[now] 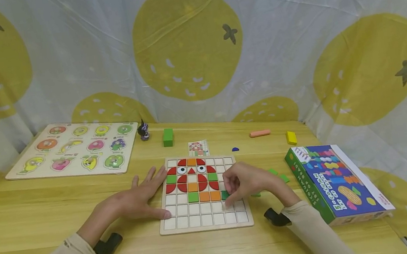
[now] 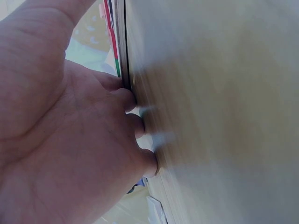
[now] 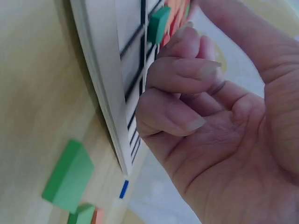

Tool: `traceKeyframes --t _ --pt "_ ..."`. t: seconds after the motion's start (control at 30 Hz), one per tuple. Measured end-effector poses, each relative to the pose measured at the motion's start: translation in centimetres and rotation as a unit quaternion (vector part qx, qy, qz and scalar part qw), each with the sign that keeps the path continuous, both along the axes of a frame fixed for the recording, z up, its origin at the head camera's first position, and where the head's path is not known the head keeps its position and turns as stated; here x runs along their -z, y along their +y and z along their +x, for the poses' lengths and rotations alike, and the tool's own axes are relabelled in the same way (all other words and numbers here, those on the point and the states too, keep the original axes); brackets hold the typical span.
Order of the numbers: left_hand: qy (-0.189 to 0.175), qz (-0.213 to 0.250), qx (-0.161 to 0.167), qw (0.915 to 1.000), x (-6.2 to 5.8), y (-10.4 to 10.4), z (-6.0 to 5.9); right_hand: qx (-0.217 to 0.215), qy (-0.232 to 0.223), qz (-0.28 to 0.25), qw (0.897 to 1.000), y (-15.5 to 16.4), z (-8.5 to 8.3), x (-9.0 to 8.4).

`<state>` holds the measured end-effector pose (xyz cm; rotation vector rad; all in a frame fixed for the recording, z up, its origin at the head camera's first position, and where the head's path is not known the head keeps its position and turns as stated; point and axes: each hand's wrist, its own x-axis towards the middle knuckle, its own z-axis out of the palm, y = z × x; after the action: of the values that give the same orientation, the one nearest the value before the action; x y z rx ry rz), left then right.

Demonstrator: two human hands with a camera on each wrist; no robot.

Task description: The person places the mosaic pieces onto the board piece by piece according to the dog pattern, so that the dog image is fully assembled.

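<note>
A square wooden grid board (image 1: pixel 183 223) lies in front of me, with red, orange and green pieces and two eye pieces forming a picture in its upper part. My left hand (image 1: pixel 139 199) rests against its left side, fingers spread, thumb on the lower left edge. In the left wrist view the fingertips (image 2: pixel 148 163) touch down beside the board's edge. At the right part of the grid, my right hand (image 1: pixel 248 181) has thumb and index finger around a dark green square tile (image 1: pixel 225 195). The right wrist view shows this tile (image 3: pixel 159 24) at the board surface, other fingers curled.
Loose green tiles (image 1: pixel 284 177) lie right of the board, near a boxed bead set (image 1: pixel 345 180). Behind the board are a pattern card (image 1: pixel 198 148), a blue piece (image 1: pixel 235 149), a green block (image 1: pixel 167 137) and a dark figurine (image 1: pixel 143 131). A fruit puzzle (image 1: pixel 74 150) lies back left.
</note>
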<state>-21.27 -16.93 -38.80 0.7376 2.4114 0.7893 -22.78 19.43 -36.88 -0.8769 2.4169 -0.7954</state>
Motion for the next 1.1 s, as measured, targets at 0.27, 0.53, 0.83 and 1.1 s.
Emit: traceKeyframes --t 0.27,0.53,0.83,1.1 --pt "-0.001 0.002 -0.001 1.0000 0.04 -0.02 0.00 -0.005 -0.005 -0.023 1.000 0.44 -0.47 0.23" --pt "-0.002 0.006 -0.001 1.0000 -0.02 -0.02 0.09 -0.008 0.002 -0.032 0.999 0.32 -0.52 0.40" --pt "0.003 0.005 0.003 1.0000 0.03 0.02 0.03 0.024 -0.014 -0.020 0.999 0.68 -0.44 -0.06" --pt "0.001 0.005 0.004 1.0000 0.02 -0.09 0.10 0.001 -0.002 -0.028 1.000 0.75 -0.69 0.18"
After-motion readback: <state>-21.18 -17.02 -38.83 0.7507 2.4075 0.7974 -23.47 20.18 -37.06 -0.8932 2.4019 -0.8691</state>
